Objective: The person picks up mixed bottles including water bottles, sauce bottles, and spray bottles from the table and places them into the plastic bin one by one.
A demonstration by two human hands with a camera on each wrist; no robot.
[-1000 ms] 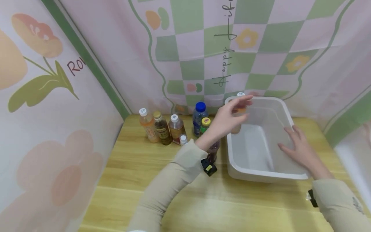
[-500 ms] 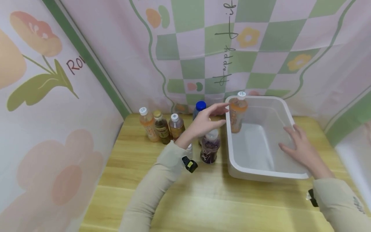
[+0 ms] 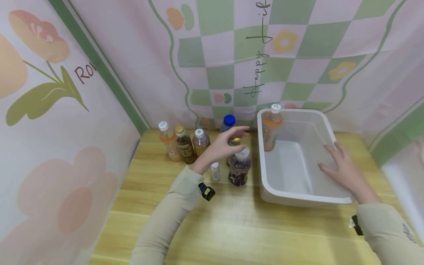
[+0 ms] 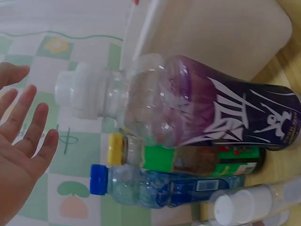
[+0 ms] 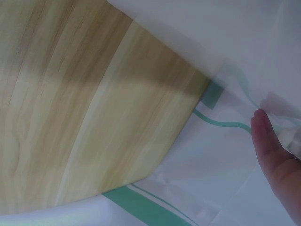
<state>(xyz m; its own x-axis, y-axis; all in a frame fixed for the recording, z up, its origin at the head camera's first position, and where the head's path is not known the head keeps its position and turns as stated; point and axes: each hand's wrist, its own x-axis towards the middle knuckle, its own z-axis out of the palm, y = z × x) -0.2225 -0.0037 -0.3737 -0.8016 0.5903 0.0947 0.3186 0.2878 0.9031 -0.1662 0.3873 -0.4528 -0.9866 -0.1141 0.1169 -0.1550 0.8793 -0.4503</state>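
Note:
My left hand (image 3: 226,145) hovers over the bottles, fingers spread, palm turned toward a purple-drink bottle (image 3: 240,169) with a white cap. In the left wrist view its fingertips stay a little apart from that cap. Behind stand a yellow-capped bottle with a green label (image 4: 160,157) and a blue-capped bottle (image 4: 174,188). My right hand (image 3: 346,173) rests at the right rim of a white plastic bin (image 3: 308,200), fingers loosely extended. Inside the bin, at its back left corner, an orange-drink bottle (image 3: 272,130) leans upright. One right-hand finger (image 5: 265,136) shows in the right wrist view.
Farther left stand another orange-drink bottle (image 3: 170,145), a gold-capped dark bottle (image 3: 185,149) and a white-capped brown-drink bottle (image 3: 200,142). A small clear bottle (image 3: 215,172) is in front. A patterned curtain (image 3: 218,51) borders the wooden table (image 3: 228,228) at the back.
My left hand has moved left, from over the bin to above the bottles, uncovering the orange-drink bottle in the bin. My right hand stays at the rim.

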